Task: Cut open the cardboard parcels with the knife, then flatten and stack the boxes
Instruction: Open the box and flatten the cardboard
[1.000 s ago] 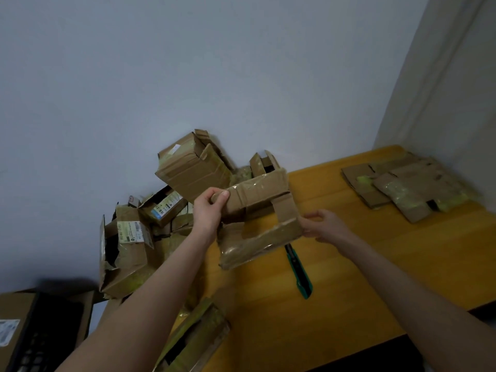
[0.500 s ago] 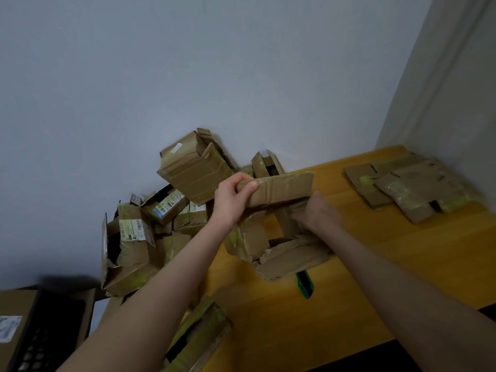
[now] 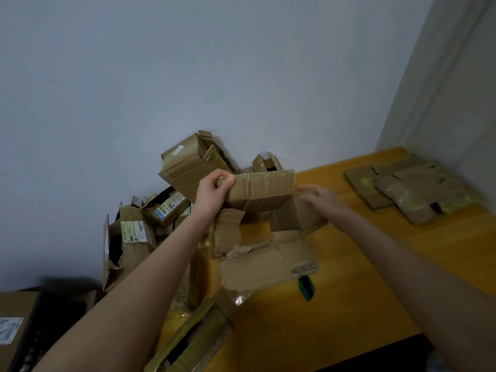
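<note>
Right hand [image 3: 319,197] has shifted from the middle of the opened box [image 3: 264,191] to its right wall, blurred, so I cannot tell its grasp; left hand [image 3: 213,193] grips the top left corner, box held up over the table [image 3: 349,277]. Knife [image 3: 306,288] lies nearest, green end poking from under the lower flap. Farther off: parcel pile [image 3: 188,167] against the wall at left, flattened stack [image 3: 410,189] far right.

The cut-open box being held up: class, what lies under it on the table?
A green knife pokes out below the lower flap of the box; its remainder is covered. Table shows through the middle.
</note>
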Available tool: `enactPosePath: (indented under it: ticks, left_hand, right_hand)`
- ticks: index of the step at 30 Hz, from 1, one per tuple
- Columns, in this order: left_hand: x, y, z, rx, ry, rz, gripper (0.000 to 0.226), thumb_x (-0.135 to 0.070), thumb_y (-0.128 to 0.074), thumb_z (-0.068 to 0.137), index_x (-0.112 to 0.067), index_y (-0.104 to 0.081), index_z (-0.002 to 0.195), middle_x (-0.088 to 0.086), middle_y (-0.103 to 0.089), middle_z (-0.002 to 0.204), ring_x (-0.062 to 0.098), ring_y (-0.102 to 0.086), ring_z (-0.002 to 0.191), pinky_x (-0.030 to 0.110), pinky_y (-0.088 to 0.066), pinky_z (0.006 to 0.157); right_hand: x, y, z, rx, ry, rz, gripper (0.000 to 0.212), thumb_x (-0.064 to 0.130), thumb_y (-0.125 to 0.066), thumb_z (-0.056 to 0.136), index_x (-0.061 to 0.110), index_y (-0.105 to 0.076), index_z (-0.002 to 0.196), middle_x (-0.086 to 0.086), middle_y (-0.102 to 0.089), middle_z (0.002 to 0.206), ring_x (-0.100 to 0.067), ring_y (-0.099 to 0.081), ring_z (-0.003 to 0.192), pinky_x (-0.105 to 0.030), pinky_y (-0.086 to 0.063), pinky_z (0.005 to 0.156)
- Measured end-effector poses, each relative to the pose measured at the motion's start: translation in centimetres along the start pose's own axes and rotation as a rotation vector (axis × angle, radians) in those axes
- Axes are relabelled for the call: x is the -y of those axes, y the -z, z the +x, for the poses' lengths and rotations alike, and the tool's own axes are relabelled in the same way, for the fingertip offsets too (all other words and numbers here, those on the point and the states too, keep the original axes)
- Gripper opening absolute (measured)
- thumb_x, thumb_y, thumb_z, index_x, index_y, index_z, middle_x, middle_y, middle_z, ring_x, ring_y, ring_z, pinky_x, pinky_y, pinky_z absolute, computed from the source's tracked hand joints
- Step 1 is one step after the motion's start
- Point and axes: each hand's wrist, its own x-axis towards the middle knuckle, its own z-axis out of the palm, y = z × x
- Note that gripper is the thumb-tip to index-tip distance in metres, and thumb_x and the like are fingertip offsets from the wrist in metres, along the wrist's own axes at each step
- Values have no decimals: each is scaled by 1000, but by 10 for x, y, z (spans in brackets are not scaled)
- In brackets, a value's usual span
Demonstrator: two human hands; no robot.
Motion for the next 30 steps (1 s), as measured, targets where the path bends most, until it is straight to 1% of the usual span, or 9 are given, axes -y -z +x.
enactPosePath:
  ticks: [5, 7, 10, 14, 16, 19, 23, 26, 30]
  left_hand:
    - [3, 6, 0, 65, 33, -80, 13, -21, -58, 95, -27, -65, 85, 0, -60, 93, 17, -54, 86, 30, -48, 66]
    - [5, 8, 2, -59, 17, -21, 7, -21, -62, 93, -24, -65, 99, -1, -59, 92, 16, -56, 87, 27, -48, 67]
    - [9, 6, -1, -283, 53, 52, 38, -22, -66, 90, -19, -52, 125, -3, -59, 96, 14, -57, 94, 29, -49, 81]
    - [29, 4, -25, -410, 95, 256, 40, -43, -67, 86, -17, -49, 111, 0, -55, 96, 20, -58, 91, 29, -47, 72]
    - [41, 3, -34, -297, 100, 378, 41, -51, -68, 81, -20, -51, 103, -1, -55, 97, 20, -58, 90, 33, -51, 73]
    - [49, -6, -36, -62, 141, 608, 68, -58, -74, 71, -22, -50, 124, 2, -47, 123, 20, -52, 112, 39, -52, 89]
    - [40, -23, -30, -46, 292, 730, 104, -54, -81, 66, -12, -25, 144, 14, -31, 141, 34, -46, 126, 45, -50, 89]
    - [31, -23, -26, -25, 350, 887, 98, -49, -79, 73, -10, -22, 143, 13, -32, 139, 34, -54, 116, 38, -46, 72]
    - [33, -16, -17, 103, 248, 779, 78, -37, -71, 82, -7, -30, 141, 12, -46, 131, 30, -56, 111, 39, -52, 83]
  right_hand:
    - [-3, 1, -1, 125, -100, 246, 34, 20, -57, 96, 29, -59, 128, -5, -58, 127, -25, -55, 113, -39, -50, 90]
    - [-4, -2, 1, 132, -123, 315, 25, 21, -55, 98, 32, -65, 117, -7, -59, 127, -27, -56, 112, -37, -51, 87]
    - [-3, -8, 2, 61, -148, 377, 22, 24, -51, 100, 32, -65, 116, -9, -60, 122, -29, -57, 110, -40, -53, 87]
    - [-5, -10, 5, -96, -219, 387, 21, 26, -51, 100, 25, -61, 118, -13, -59, 118, -32, -57, 106, -46, -51, 93]
    - [-6, -8, 4, -122, -237, 394, 14, 27, -52, 100, 28, -61, 109, -13, -59, 117, -31, -57, 105, -43, -52, 88]
    - [-5, -10, 1, -119, -238, 415, 15, 26, -51, 100, 31, -63, 92, -11, -59, 113, -28, -58, 100, -37, -53, 77]
    - [-2, -14, -7, -67, -197, 387, 18, 25, -50, 100, 34, -63, 92, -8, -59, 110, -23, -56, 95, -30, -49, 66]
    - [0, -15, -12, -29, -190, 373, 19, 25, -49, 100, 34, -66, 99, -8, -60, 112, -25, -57, 102, -34, -51, 76]
    - [-3, -9, -13, -69, -213, 457, 19, 25, -49, 100, 27, -64, 112, -7, -60, 109, -22, -57, 95, -32, -51, 68]
